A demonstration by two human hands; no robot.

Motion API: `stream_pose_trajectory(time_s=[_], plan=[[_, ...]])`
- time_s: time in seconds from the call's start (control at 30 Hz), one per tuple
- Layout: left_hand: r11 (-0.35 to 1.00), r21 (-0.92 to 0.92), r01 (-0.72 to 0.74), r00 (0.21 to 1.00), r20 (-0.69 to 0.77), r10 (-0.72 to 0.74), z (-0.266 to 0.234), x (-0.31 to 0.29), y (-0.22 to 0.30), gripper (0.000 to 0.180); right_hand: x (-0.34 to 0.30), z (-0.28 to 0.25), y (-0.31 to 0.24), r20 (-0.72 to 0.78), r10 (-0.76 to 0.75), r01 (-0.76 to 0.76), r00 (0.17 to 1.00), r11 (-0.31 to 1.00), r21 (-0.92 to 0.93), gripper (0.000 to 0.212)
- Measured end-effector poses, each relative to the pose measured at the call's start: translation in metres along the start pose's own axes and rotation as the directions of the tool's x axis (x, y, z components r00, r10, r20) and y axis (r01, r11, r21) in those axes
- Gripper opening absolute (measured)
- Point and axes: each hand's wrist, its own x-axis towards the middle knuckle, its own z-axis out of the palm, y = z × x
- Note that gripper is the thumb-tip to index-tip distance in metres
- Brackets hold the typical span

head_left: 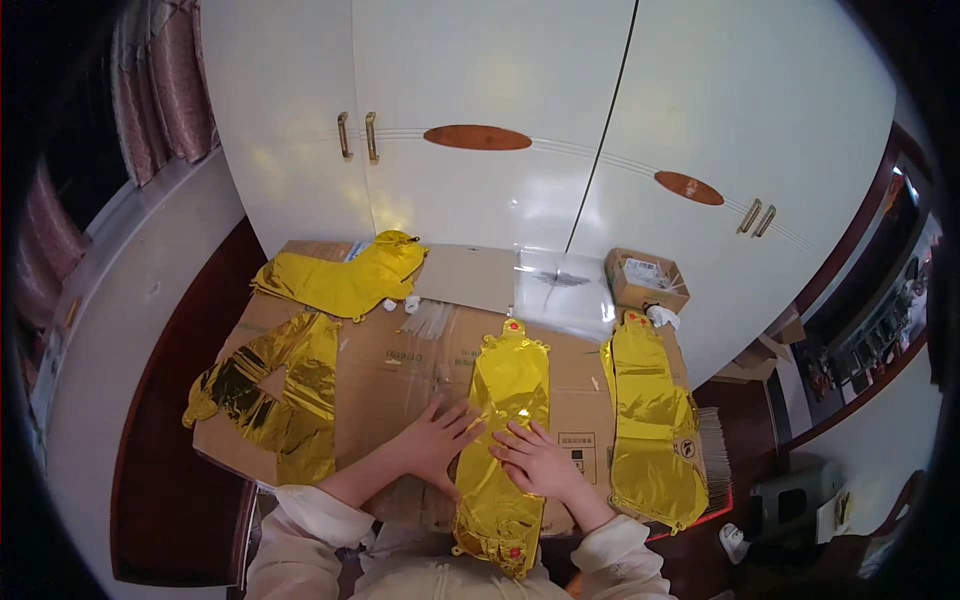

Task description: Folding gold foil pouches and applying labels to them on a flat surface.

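A flat gold foil balloon (pixel 510 385) lies lengthwise before me on a cardboard surface, with a red spot at its far tab and another near its close end. My left hand (pixel 438 445) rests at its left edge, fingers spread. Across its right side lies my right hand (pixel 538 460), palm down with fingers apart. Neither hand grips anything. More gold foil balloons lie around: an angular one (pixel 310 380) at the left, a curved one (pixel 350 275) at the far left, and a long one (pixel 650 420) at the right.
Cardboard (pixel 385 360) covers the work surface. Behind it stands a white cabinet (pixel 480 60) with metal handles. A small open carton (pixel 645 285) sits at the back right, beside a clear plastic sheet (pixel 565 290). Thin clear strips (pixel 430 318) lie near the back middle.
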Motion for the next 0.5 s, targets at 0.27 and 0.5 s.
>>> stream_pose_trajectory(time_s=[0.27,0.5], plan=[[0.987,-0.109,0.117,0.991,-0.055,-0.123,0.02,0.036,-0.035,0.104,0.0,0.001,0.001,-0.008,-0.02,0.02,1.0,1.0,0.003,0.04],[0.985,-0.112,0.129,0.991,-0.027,-0.133,0.025,0.047,-0.055,0.103,0.0,-0.003,-0.002,-0.01,-0.004,0.005,1.0,0.999,0.042,0.037]])
